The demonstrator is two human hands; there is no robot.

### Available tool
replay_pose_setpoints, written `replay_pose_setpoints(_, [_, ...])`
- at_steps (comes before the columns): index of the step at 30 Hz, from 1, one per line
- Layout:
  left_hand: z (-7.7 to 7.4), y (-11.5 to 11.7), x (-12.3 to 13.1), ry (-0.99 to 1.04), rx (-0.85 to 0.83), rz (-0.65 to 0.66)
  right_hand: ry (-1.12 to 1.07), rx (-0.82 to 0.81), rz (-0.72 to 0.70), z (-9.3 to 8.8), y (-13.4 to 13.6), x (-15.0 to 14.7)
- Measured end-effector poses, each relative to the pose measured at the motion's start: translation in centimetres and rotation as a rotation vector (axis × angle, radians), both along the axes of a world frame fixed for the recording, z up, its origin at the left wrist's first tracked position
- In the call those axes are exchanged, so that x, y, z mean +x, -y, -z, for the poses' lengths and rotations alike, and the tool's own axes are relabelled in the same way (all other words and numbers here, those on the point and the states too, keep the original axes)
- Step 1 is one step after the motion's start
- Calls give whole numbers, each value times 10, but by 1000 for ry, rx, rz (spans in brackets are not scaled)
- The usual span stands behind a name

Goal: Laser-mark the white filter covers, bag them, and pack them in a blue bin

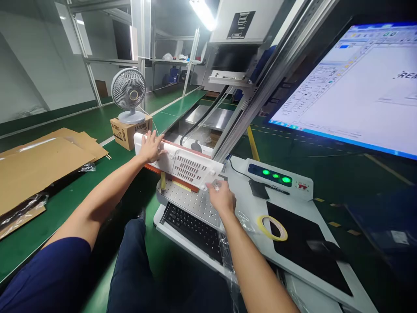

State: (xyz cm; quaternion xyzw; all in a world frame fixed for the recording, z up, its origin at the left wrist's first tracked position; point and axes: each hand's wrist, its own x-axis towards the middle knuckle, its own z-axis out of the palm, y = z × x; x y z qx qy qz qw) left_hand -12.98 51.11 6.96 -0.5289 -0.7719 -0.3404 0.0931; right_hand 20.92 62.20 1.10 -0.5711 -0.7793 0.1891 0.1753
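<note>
A long white plastic panel (167,158) with a grid of vent slots stands tilted on edge above a perforated metal plate (182,198). My left hand (150,148) grips its far-left end, with the fingers over the top edge and somewhat apart. At the lower right corner, my right hand (224,199) is closed on the panel, thumb and fingers pinched together; something clear and shiny shows at the fingertips. An orange-red strip (182,180) runs beneath the panel on the plate. Part of the panel's left end is covered by my left hand.
Below the plate lies a black keyboard (192,230). To the right are a yellow tape roll (284,234), a black mat (301,243) and a panel with green-lit buttons (276,176). A fan (128,91) stands on a carton (125,137); a monitor (355,95) hangs at right.
</note>
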Motion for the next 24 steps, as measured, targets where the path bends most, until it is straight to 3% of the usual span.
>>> replay_pose_setpoints(2, [13,24,32,-5,118,-9,-169,-67,-3,1,25,28])
replay_pose_setpoints(4, [41,52,71,3,168,5,-410,-152,-67,4,58,65])
replay_pose_setpoints(8, [125,89,161,79,34,199,-675,-347,-319,18,140,138])
replay_pose_setpoints(11, [186,89,229,128,-105,430,-727,-509,-403,30,196,166])
replay_pose_setpoints(14, [224,73,290,48,-259,627,-723,-605,-426,42,231,179])
replay_pose_setpoints(16, [235,57,322,-55,-325,696,-723,-611,-410,47,243,186])
replay_pose_setpoints(18, [236,40,346,-129,-349,711,-760,-591,-382,48,248,195])
replay_pose_setpoints(21, [230,18,369,-170,-388,676,-827,-553,-350,47,248,206])
replay_pose_setpoints(24, [222,10,381,-168,-475,642,-851,-532,-334,49,245,213])
